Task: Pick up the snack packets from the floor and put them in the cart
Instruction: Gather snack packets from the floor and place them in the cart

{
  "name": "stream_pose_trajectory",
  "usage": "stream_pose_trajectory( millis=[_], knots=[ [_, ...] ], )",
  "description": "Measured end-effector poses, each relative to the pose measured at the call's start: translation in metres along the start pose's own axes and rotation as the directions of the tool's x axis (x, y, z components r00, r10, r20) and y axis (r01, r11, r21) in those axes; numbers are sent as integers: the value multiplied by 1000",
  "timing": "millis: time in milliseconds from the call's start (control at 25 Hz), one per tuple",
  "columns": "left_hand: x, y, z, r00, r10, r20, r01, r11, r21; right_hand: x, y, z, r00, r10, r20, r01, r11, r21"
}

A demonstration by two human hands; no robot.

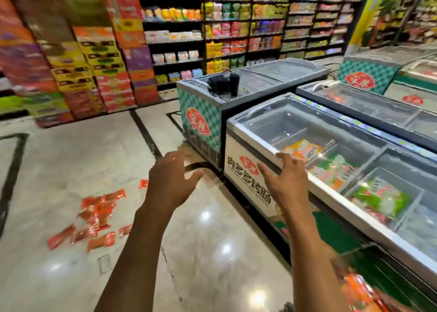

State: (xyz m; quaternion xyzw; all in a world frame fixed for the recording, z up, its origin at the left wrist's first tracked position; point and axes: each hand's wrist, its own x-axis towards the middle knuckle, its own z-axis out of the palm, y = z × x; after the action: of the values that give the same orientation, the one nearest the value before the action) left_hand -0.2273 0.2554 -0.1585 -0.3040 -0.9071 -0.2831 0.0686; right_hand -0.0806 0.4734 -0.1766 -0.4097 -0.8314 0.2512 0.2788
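Note:
Several red snack packets (pixel 94 214) lie scattered on the shiny floor at the lower left. My left hand (pixel 169 181) is raised in mid-air to the right of them, fingers spread and holding nothing. My right hand (pixel 283 181) is also raised with fingers spread, empty, in front of the corner of a chest freezer (pixel 248 169). At the bottom right corner there is a blurred mass of orange-red packets (pixel 361 290); what holds them is not clear. No cart is plainly visible.
Chest freezers (pixel 354 127) with glass lids run along the right side, frozen goods inside. A dark object (pixel 224 83) sits on the far freezer. Stacked cartons (pixel 94 70) and stocked shelves (pixel 236 27) line the back. Open floor (pixel 71 158) lies to the left.

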Motion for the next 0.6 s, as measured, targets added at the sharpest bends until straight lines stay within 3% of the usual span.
stream_pose_trajectory(
  millis=[120,240,600],
  knots=[
    [-35,-69,-30,967,-243,-76,249,965,81,-11,-56,64,979,-166,118,159,985,72],
    [-67,-129,-56,909,-390,-146,407,907,110,-41,-108,121,930,-261,257,241,965,109],
    [-56,-297,-127,786,-544,-293,581,812,51,-78,-258,271,790,-450,417,384,893,235]
  ],
)
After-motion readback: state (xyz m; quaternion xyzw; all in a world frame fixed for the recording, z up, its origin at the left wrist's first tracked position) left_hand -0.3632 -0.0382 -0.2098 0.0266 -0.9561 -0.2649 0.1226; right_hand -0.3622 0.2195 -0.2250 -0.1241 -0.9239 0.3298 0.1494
